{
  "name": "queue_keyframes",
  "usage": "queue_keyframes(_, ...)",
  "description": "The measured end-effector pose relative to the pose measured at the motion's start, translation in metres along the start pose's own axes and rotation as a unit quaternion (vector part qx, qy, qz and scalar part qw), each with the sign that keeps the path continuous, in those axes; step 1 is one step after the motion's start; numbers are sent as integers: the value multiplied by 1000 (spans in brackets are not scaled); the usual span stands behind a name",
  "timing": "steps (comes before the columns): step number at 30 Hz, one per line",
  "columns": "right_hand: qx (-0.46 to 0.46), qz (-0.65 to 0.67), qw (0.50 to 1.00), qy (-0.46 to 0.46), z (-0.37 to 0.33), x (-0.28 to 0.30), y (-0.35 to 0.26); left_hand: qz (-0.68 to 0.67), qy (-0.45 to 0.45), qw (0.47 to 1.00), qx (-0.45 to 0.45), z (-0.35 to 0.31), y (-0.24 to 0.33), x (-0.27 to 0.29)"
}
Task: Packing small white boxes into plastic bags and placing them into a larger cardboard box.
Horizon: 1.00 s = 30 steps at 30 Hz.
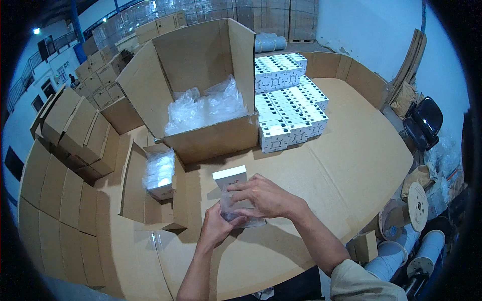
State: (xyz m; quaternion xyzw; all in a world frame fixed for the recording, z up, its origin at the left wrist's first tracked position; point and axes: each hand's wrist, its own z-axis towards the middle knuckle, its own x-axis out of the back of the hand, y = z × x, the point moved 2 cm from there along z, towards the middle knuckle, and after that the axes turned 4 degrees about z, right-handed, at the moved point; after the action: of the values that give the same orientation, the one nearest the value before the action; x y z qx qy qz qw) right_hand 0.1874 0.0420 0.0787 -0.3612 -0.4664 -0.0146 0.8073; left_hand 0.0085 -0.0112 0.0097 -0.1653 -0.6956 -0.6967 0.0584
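Note:
A small white box point(229, 175) stands upright between my hands, its lower part inside a clear plastic bag point(255, 222). My left hand point(217, 224) is closed on the bag's lower left side, thumb toward the middle. From the right, my right hand point(265, 196) reaches over with bent fingers against the box and the bag. Left of them is an open carton point(179, 206) with several bagged white boxes point(160, 173) in a row. Beyond it, a large open carton point(211, 139) holds a heap of clear plastic bags point(206, 110).
Stacked white patterned boxes point(291, 110) stand right of the large carton. Folded brown cartons point(57, 220) line the left side. A cardboard rim point(346, 70) borders the table point(351, 150) at the back. Beyond the right edge are a black chair point(424, 120) and spools point(417, 206).

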Motion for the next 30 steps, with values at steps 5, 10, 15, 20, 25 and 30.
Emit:
queue_keyframes(5,-50,1,999,1,-7,-6,3,-30,17,999,20,-1,-6,3)
queue_keyframes(10,40,-16,995,88,-12,-10,6,-7,-1,1000,4,2,3,1)
queue_keyframes(15,32,-11,998,58,-14,-5,-7,-20,4,1000,3,2,3,4)
queue_keyframes(20,46,-40,995,76,-17,-8,-2,-3,0,1000,27,1,4,1)
queue_keyframes(25,33,-9,986,163,-14,-11,5,32,-2,999,31,1,1,6)
queue_keyframes(30,-26,131,961,242,-11,-8,9,30,22,998,51,1,-4,9)
